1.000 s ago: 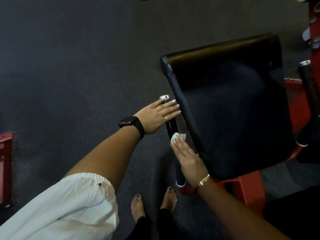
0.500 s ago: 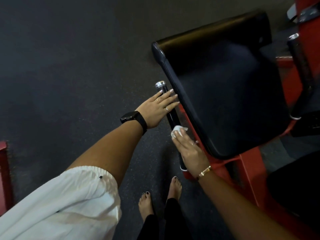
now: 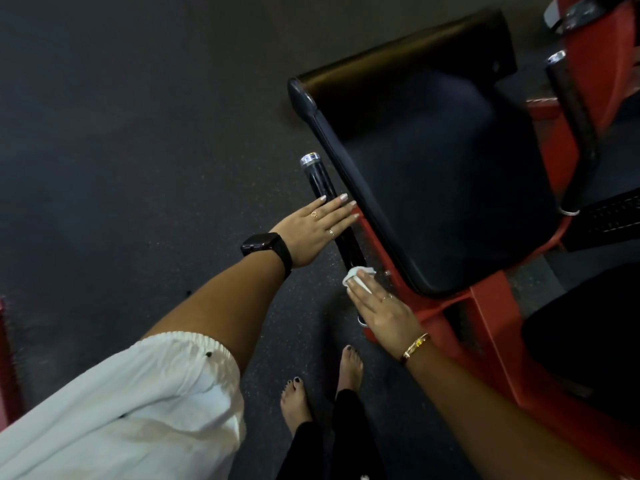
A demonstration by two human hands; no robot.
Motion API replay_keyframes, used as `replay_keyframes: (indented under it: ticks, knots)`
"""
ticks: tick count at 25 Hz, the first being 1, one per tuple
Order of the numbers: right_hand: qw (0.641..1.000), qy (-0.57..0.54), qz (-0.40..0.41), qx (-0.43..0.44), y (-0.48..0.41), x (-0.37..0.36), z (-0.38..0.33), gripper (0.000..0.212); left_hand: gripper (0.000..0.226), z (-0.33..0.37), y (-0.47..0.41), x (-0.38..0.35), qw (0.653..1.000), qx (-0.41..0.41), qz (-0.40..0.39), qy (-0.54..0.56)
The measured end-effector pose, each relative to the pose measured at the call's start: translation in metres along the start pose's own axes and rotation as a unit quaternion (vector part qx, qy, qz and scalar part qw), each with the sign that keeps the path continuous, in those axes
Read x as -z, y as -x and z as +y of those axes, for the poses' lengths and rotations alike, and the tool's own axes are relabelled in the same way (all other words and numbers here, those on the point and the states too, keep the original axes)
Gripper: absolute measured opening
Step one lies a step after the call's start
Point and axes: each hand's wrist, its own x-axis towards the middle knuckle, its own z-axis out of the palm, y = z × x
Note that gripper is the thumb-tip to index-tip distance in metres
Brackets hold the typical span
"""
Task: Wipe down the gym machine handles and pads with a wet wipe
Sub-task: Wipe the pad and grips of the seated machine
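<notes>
Dark speckled gym floor (image 3: 138, 133) fills the left side. We see a black handle (image 3: 320, 181) running beside a black seat pad (image 3: 433, 185) on a red frame (image 3: 491, 323). Our left hand (image 3: 311, 230) lies flat across the handle, fingers straight and together. Lower down, our right hand (image 3: 384, 313) presses a white wipe (image 3: 356, 275) against the handle with flat fingers.

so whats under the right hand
The right hand presses a white wet wipe, one edge poking out, on the black handle. The rest of the wipe and that stretch of handle are hidden.
</notes>
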Motion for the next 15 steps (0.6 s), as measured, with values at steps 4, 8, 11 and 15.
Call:
replay_keyframes:
  ticks: [4,8,11,15]
  knots:
    - [0.999,-0.005,0.044,-0.016,-0.039,0.013,0.003,0.039,0.067,0.016,0.000,-0.016,0.998,-0.023,0.054,-0.009]
    - [0.999,0.020,-0.004,0.024,-0.021,-0.009,0.017,0.043,0.068,0.019,0.002,-0.019,0.998,0.000,0.058,-0.003]
    - [0.998,0.035,-0.015,0.058,0.020,-0.015,0.008,0.040,0.065,0.022,0.004,-0.013,1.000,0.013,0.026,0.007]
    - [0.997,0.033,-0.010,0.073,-0.014,-0.006,0.010,0.039,0.063,0.033,0.000,-0.007,0.999,0.045,0.003,-0.001]
